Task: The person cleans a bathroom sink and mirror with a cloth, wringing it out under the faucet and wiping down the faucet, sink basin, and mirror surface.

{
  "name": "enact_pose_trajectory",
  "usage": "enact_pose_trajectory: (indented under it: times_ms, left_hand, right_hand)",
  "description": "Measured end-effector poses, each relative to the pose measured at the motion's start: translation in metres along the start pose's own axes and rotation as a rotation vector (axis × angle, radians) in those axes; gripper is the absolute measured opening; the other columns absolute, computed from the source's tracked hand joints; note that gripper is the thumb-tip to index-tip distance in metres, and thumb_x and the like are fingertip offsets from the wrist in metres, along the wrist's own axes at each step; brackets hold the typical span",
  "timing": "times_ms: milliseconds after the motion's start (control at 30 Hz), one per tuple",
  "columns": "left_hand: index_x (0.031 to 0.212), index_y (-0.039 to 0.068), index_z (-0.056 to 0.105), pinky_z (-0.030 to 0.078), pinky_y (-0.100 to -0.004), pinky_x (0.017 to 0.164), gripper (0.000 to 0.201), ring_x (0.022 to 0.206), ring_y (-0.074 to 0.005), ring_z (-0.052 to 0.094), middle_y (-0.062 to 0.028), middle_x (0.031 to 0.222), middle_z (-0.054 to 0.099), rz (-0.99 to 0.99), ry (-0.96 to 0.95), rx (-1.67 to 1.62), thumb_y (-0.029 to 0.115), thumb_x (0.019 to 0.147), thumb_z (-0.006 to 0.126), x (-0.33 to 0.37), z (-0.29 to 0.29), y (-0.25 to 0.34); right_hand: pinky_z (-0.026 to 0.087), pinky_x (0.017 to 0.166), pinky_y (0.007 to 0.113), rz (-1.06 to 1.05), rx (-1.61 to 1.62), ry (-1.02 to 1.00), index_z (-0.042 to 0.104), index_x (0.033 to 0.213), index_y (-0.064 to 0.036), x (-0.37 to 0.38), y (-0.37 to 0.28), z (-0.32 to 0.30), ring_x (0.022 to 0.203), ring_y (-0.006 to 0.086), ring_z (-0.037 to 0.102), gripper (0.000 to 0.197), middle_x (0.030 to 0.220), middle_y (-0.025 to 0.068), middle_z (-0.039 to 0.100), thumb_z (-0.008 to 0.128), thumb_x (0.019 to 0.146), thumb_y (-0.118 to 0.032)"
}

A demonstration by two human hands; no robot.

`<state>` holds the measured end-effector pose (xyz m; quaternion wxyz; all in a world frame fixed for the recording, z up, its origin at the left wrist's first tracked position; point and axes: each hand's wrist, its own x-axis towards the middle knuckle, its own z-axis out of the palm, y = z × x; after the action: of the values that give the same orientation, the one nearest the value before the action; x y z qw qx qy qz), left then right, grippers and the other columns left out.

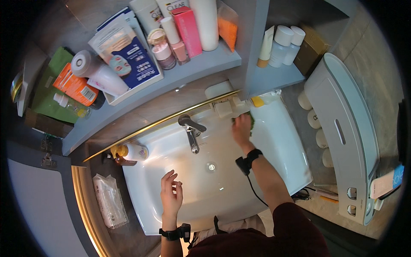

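Observation:
A white washbasin (201, 188) with a chrome faucet (188, 128) lies before me. At its far right, my right hand (242, 130) is closed over a green scouring pad (252, 121), most of which sits hidden beneath the fingers. The pad is down at the basin's back ledge, close to a pale soap-like block (223, 109). My left hand (172, 192) hovers over the basin's front left part with its fingers loosely bent and apart, holding nothing. Black devices are strapped round both wrists.
Bottles (136, 152) stand at the basin's back left corner, and a tissue pack (110, 201) lies left of it. A gold rail (162, 124) runs behind the faucet under a shelf (184, 75) of toiletries. A grey-white organizer (338, 124) hangs at right.

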<state>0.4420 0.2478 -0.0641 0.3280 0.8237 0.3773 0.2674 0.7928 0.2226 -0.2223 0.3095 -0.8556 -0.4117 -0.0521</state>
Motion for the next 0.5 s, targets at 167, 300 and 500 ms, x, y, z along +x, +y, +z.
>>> enact_pose_trajectory:
  times_ms: [167, 300, 500]
  left_hand:
    - [0.114, 0.002, 0.053, 0.05, -0.0236, 0.058, 0.032, 0.077, -0.016, 0.063, -0.0143, 0.127, 0.05, -0.013, -0.011, -0.036, -0.009, 0.084, 0.053, -0.004, -0.011, -0.003]
    - [0.112, 0.002, 0.054, 0.052, -0.0238, 0.054, 0.027, 0.075, -0.0163, 0.064, -0.0149, 0.125, 0.052, 0.009, 0.038, -0.022, -0.004, 0.085, 0.056, -0.01, -0.026, -0.006]
    - [0.112, 0.002, 0.054, 0.053, -0.0242, 0.053, 0.027, 0.076, -0.0167, 0.063, -0.0155, 0.125, 0.051, 0.015, 0.085, -0.01, -0.003, 0.086, 0.057, -0.026, -0.057, -0.019]
  right_hand:
    - [0.037, 0.095, 0.048, -0.464, 0.172, -0.045, 0.059, 0.11, -0.005, -0.03, -0.079, 0.024, 0.106, 0.0391, 0.046, 0.032, 0.113, 0.016, 0.054, 0.056, 0.078, -0.005]
    - [0.039, 0.095, 0.045, -0.478, 0.279, -0.342, 0.06, 0.11, -0.0054, -0.056, -0.09, 0.014, 0.106, 0.0362, 0.048, 0.03, 0.112, 0.0148, 0.055, 0.054, 0.08, -0.005]
    - [0.04, 0.097, 0.045, -0.543, 0.319, -0.433, 0.064, 0.111, -0.0086, -0.118, -0.114, -0.051, 0.114, 0.0366, 0.047, 0.037, 0.126, 0.0148, 0.052, 0.054, 0.078, 0.005]
